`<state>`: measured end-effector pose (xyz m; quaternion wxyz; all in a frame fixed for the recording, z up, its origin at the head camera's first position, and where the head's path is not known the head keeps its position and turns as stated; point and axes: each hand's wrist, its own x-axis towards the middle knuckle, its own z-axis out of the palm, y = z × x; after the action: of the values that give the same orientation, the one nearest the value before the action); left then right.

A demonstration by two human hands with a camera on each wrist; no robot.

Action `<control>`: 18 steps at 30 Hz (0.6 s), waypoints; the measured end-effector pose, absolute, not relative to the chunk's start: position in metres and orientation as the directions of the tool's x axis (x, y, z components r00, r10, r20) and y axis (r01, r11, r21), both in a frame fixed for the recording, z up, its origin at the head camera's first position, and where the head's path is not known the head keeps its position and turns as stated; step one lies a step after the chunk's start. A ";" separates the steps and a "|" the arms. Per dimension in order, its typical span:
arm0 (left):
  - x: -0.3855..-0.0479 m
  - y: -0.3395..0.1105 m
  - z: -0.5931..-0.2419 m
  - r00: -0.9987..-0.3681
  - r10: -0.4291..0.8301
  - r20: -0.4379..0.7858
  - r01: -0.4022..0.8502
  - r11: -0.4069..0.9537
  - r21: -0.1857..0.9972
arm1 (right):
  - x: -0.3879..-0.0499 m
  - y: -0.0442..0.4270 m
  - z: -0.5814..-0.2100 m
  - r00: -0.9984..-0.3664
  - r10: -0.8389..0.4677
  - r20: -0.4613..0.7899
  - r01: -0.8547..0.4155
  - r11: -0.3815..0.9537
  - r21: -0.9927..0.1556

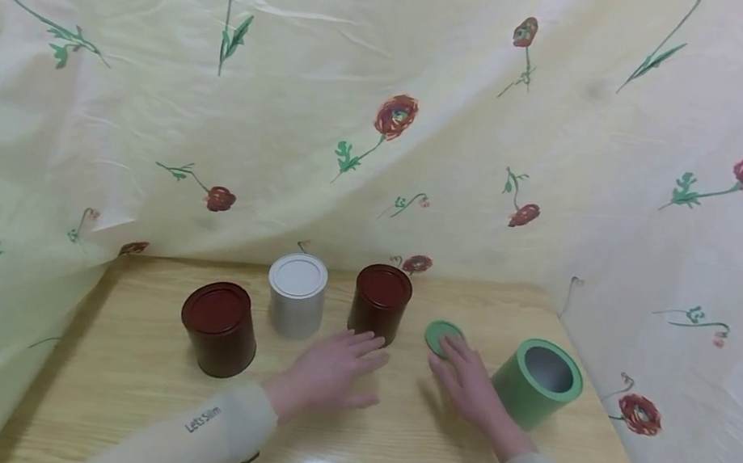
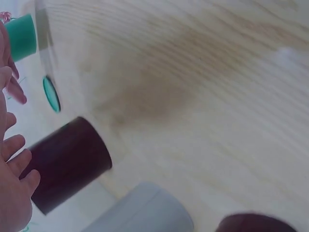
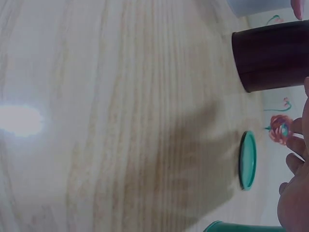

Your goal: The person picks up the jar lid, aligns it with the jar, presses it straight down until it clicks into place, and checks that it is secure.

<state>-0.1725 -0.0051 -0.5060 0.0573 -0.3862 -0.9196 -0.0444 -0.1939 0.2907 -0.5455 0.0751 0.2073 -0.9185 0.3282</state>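
My left hand (image 1: 331,368) hovers over the table just in front of a dark red lidded can (image 1: 380,303), its fingers spread and holding nothing. Close to a round green lid (image 1: 442,338) is my right hand (image 1: 467,384), fingers loosely extended. The lid lies flat on the table; in the right wrist view a gap shows between this lid (image 3: 247,160) and the fingers (image 3: 295,145). To the right of that hand stands a green can (image 1: 538,384) with its top uncovered and a grey inside. The right forearm partly hides its base.
A white lidded can (image 1: 297,294) stands left of the dark red one. Farther left is another dark red lidded can (image 1: 220,329). A flowered cloth (image 1: 300,129) hangs behind and along the sides of the wooden table (image 1: 377,462).
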 end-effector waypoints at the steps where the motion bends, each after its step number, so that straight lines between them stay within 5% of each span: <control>1: -0.173 -0.001 -0.509 -0.699 0.702 0.134 0.712 0.701 0.039 | -0.194 0.292 -0.548 -0.902 -0.330 0.278 -0.431 0.697 -0.573; 18: -0.192 0.053 -0.545 -0.711 0.701 0.055 0.703 0.711 0.027 | -0.185 0.296 -0.560 -0.964 -0.238 0.121 -0.258 0.717 -0.647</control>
<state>-0.1918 0.0532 -0.5450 0.0205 -0.3794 -0.9247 -0.0230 -0.1847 0.2963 -0.5603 0.0144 0.1339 -0.9266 0.3512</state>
